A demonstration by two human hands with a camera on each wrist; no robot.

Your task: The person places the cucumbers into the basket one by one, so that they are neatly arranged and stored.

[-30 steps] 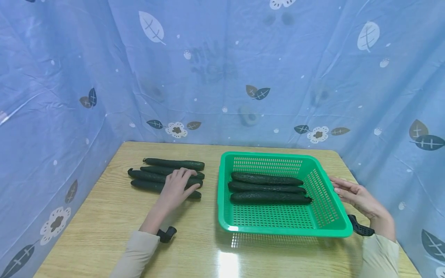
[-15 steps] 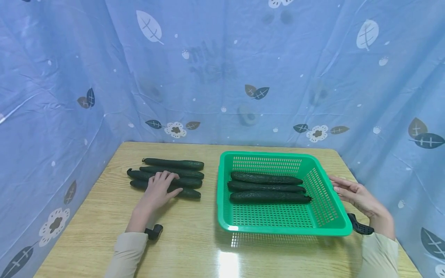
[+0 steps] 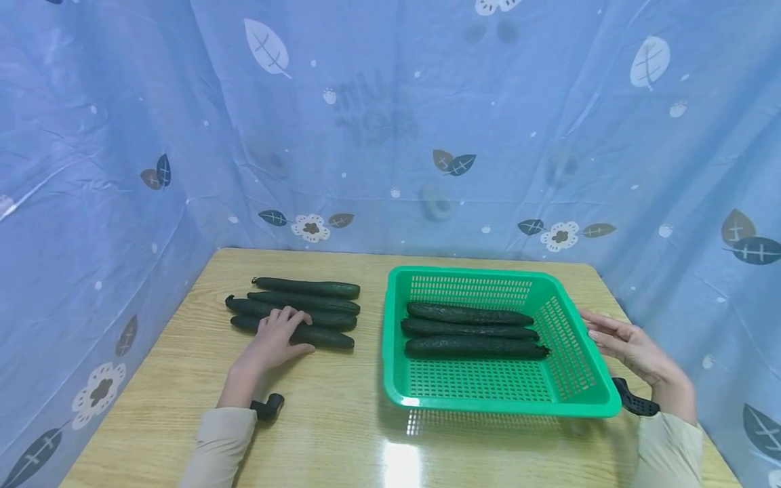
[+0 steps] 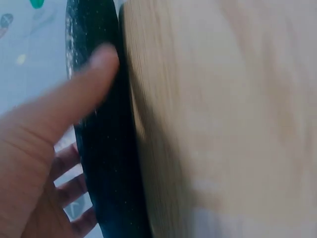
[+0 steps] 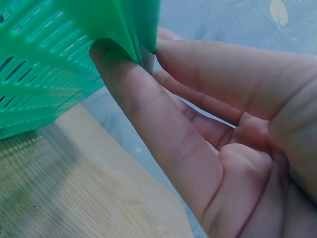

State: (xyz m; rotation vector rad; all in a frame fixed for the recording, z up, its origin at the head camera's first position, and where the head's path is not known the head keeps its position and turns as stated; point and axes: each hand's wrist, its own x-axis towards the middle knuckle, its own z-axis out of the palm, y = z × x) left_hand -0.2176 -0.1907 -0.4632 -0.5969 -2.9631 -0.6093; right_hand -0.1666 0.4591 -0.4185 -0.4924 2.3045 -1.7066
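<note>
My left hand (image 3: 274,342) lies over the nearest dark green cucumber (image 3: 334,339) of a group on the table's left side. In the left wrist view the thumb lies along one side of that cucumber (image 4: 114,173), and the other fingers (image 4: 74,191) curl round its far side. On the right, my right hand (image 3: 637,352) holds the side of a green plastic basket (image 3: 488,407). Close up in the right wrist view, thumb and index finger pinch the rim (image 5: 143,22). Three cucumbers (image 3: 476,347) lie side by side in the basket.
Behind the held cucumber lie another cucumber (image 3: 332,318), a partly overlapped one (image 3: 329,303) and a farther one (image 3: 305,286). The wooden table (image 3: 329,420) ends at a blue patterned curtain (image 3: 390,135) behind and at both sides.
My left hand has moved left and nearer, from across several cucumbers to the nearest one, and its fingers have closed round it. The right hand and basket have stayed put.
</note>
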